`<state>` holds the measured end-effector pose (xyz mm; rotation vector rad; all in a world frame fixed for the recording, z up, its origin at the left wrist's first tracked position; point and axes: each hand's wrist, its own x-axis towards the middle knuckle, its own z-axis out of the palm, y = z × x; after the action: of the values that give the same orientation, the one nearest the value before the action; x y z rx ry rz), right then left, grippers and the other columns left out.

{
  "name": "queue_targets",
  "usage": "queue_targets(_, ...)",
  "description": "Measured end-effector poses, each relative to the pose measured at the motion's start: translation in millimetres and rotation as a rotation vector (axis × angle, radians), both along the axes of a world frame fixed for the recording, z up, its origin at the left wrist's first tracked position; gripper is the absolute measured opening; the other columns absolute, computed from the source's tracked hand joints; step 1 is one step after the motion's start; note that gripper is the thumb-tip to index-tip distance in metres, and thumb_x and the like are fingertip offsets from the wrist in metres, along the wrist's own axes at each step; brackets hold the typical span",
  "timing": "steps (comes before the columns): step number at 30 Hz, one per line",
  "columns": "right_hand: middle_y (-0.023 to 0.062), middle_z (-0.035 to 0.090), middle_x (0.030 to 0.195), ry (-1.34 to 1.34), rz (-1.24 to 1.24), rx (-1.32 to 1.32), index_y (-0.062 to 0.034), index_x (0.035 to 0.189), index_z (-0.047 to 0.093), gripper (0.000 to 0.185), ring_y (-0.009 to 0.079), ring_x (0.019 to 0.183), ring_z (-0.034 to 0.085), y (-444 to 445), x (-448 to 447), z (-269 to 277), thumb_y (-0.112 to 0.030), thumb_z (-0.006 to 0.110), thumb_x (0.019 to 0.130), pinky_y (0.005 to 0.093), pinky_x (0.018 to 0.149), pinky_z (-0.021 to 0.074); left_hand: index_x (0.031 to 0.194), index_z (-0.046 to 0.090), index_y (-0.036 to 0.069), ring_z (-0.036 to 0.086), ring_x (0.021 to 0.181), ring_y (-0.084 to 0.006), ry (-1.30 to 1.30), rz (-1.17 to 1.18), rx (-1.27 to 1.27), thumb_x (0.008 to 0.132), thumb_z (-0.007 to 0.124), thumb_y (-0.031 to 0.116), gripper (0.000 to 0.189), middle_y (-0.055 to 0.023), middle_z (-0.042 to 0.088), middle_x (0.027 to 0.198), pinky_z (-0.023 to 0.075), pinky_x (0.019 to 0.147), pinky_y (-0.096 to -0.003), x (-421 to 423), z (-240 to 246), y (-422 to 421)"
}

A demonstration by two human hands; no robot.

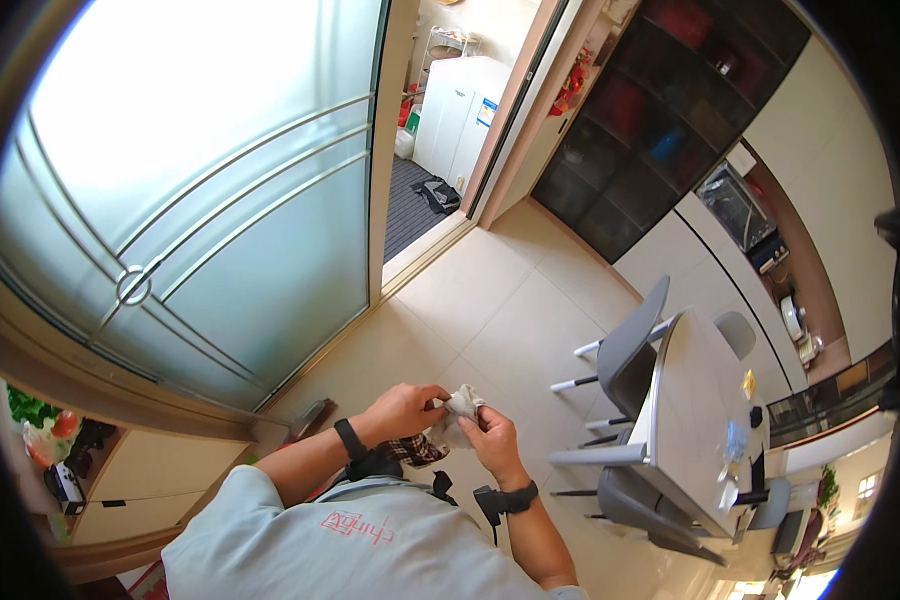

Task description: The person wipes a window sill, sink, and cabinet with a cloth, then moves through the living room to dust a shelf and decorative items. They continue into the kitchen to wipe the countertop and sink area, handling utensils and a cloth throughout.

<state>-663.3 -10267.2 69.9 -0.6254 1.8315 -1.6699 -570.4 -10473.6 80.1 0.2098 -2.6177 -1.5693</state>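
A crumpled whitish cloth point(461, 409) is held up between both hands in front of my waist. My left hand point(412, 409) pinches its left edge with thumb and fingers. On the other side my right hand point(490, 437) grips it between thumb and fingertips. Behind my left wrist a piece of dark plaid fabric point(418, 450) shows below the cloth; whether it is attached to anything is hidden. Each wrist wears a black band, and a small black device point(489, 504) sits on the right one.
To the right stands a dining table point(690, 420) with several grey chairs point(630, 360). A frosted glass sliding door point(300, 247) is at the left, beside a doorway with a white cabinet point(454, 112) and a dark mat point(412, 206). Dark-glass cabinets point(645, 135) line the far wall.
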Motion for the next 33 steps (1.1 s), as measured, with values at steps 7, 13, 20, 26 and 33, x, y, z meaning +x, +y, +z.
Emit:
queue_targets(7, 0.0031, 0.075, 0.108, -0.041, 0.026, -0.024, 0.0048, 0.124, 0.071, 0.031, 0.0079, 0.096, 0.066, -23.9, -134.7, 23.7, 0.0, 0.066, 0.093, 0.0252, 0.086, 0.0531, 0.139, 0.059, 0.007, 0.075, 0.08, -0.0293, -0.095, -0.1, 0.022, 0.088, 0.084, 0.036, 0.063, -0.014, 0.077, 0.087, 0.0573, 0.075, -0.0401, -134.5, 24.0, -52.9)
queue_targets(13, 0.0042, 0.074, 0.11, -0.173, 0.255, -0.031, 0.0058, 0.123, 0.069, 0.035, 0.0102, 0.097, 0.066, -68.1, -265.8, 6.4, 0.003, 0.059, 0.091, 0.027, 0.088, 0.0531, 0.134, 0.062, 0.003, 0.073, 0.091, -0.0247, -0.117, -0.116, 0.087, 0.084, 0.089, 0.042, 0.069, -0.0152, 0.076, 0.094, 0.0554, 0.082, -0.0382, -236.7, 9.7, -93.0)
queue_targets(20, 0.0058, 0.072, 0.118, -0.281, 0.461, -0.152, 0.006, 0.131, 0.065, 0.037, 0.0113, 0.103, 0.064, -143.2, -413.9, 20.9, -0.008, 0.065, 0.097, 0.0282, 0.09, 0.0537, 0.109, 0.073, 0.0, 0.064, 0.085, -0.0125, -0.194, 0.125, 0.147, 0.089, 0.086, 0.03, 0.039, -0.0073, 0.074, 0.093, 0.053, 0.077, -0.0329, -341.2, 17.0, -141.8)
queue_targets(26, 0.0069, 0.07, 0.123, -0.363, 0.444, -0.086, 0.0058, 0.136, 0.063, 0.039, 0.0118, 0.107, 0.065, -219.8, -515.7, 11.1, -0.007, 0.059, 0.1, 0.0289, 0.095, 0.0536, 0.104, 0.072, -0.001, 0.057, 0.077, -0.008, -0.162, 0.236, 0.261, 0.094, 0.082, 0.025, 0.03, -0.0015, 0.067, 0.083, 0.0497, 0.066, -0.0309, -423.4, 11.5, -201.3)
queue_targets(33, 0.0031, 0.075, 0.108, -0.143, 0.288, -0.097, 0.0038, 0.118, 0.073, 0.022, 0.0091, 0.096, 0.067, -306.0, -627.4, 26.3, -0.005, 0.067, 0.098, 0.0258, 0.087, 0.0539, 0.107, 0.071, -0.002, 0.067, 0.076, -0.0197, -0.078, 0.15, 0.14, 0.093, 0.08, 0.03, 0.036, -0.0154, 0.072, 0.084, 0.0551, 0.07, -0.0374, -564.5, 8.8, -298.4)
